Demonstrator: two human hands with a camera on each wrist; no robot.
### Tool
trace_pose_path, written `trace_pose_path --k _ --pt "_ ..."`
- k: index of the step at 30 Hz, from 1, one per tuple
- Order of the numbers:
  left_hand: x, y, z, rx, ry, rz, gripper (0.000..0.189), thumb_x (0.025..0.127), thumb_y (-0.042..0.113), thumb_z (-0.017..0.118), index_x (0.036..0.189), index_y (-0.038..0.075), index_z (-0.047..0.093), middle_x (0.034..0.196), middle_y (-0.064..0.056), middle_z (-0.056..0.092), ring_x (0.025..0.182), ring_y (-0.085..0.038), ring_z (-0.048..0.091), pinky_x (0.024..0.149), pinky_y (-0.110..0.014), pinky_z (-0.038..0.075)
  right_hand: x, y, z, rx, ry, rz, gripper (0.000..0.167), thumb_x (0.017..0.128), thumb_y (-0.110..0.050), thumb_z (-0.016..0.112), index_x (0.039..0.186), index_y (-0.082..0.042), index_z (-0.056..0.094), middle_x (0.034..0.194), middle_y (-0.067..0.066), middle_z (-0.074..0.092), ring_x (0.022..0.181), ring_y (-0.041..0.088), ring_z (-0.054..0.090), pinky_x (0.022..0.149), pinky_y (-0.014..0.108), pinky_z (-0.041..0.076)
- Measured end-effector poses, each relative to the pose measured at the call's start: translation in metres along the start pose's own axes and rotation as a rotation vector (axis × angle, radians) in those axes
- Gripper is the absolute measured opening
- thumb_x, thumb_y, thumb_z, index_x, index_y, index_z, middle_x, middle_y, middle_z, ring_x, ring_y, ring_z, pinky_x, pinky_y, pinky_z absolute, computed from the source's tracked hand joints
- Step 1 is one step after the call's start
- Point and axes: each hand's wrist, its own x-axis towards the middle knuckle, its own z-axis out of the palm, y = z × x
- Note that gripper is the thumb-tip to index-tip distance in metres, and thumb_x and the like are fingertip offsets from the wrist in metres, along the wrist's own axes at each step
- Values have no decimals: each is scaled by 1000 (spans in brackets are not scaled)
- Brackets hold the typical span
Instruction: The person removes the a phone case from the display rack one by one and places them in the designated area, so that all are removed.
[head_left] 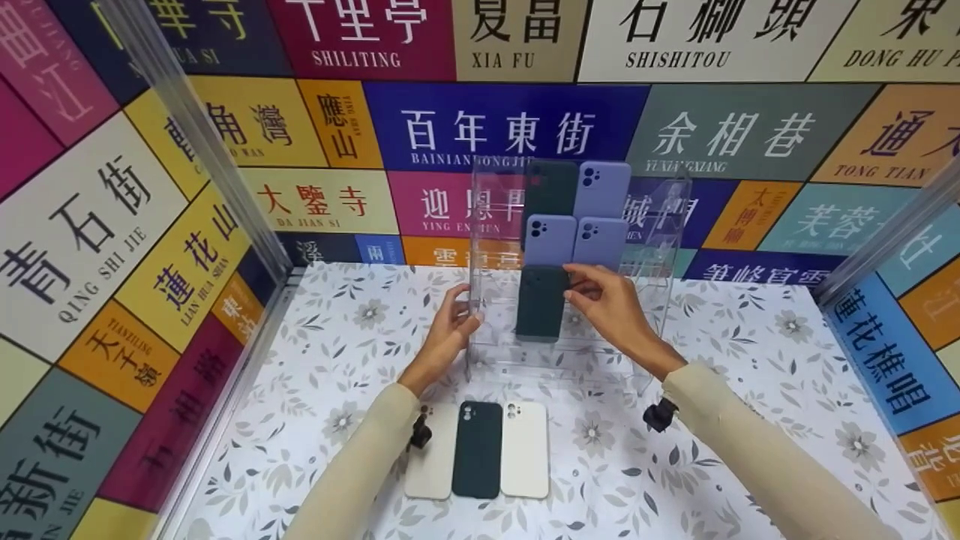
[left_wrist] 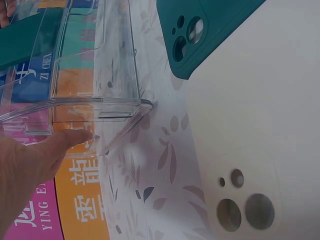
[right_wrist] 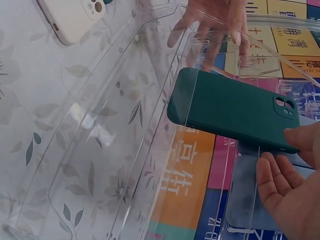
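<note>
In the head view, a clear stand point(head_left: 475, 247) is seen on a patterned tabletop point(head_left: 750, 442), with lettered signs point(head_left: 506, 131) on the walls behind. The lower green case point(head_left: 541, 306) is set upright in the stand's nearest tier and is pinched at its upper right edge by thumb and fingers of the right hand point(head_left: 613, 304). Behind it, two purple cases point(head_left: 551, 238) are ranked side by side; farther back, another green case point(head_left: 553, 191) is placed left of a third purple one. The stand's left side is touched by the left hand point(head_left: 450, 324), its fingers loosely spread. Nearer, a green case point(head_left: 478, 450) is laid flat between two white cases point(head_left: 525, 450). In the left wrist view, the stand's clear side panel is met by one outstretched digit, and cases from the near row are shown close up. In the right wrist view, the pinched case's camera end is grasped at a corner, and its lower end is covered by the stand's clear lip.
</note>
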Motion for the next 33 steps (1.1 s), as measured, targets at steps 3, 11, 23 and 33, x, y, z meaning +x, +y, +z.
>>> trace_pose_path --k 3,11,23,33 --pt "1 -2 1 1 4 6 61 110 10 62 166 13 38 148 -26 60 138 -41 61 116 -69 43 -3 1 2 -7 31 -21 41 99 3 79 139 -3 74 117 18 74 105 32 75 85 15 55" --pt "1 0 1 17 -4 -6 64 109 14 64 167 14 38 152 -26 58 140 -41 61 115 -69 45 -13 1 9 -70 93 -125 28 100 0 79 128 -1 74 114 14 76 99 28 76 86 15 56" --pt "0 1 2 11 -4 -1 62 109 14 63 166 16 38 151 -26 58 140 -41 60 115 -71 44 -20 -7 -6 7 205 -275 24 97 8 79 121 4 75 109 15 76 99 26 74 88 17 59" --pt "-1 0 -1 2 -15 -5 62 111 10 60 168 17 36 154 -32 53 139 -43 60 111 -70 48 -34 -7 -25 23 263 -279 27 96 8 80 122 1 77 108 13 76 100 16 73 85 19 61"
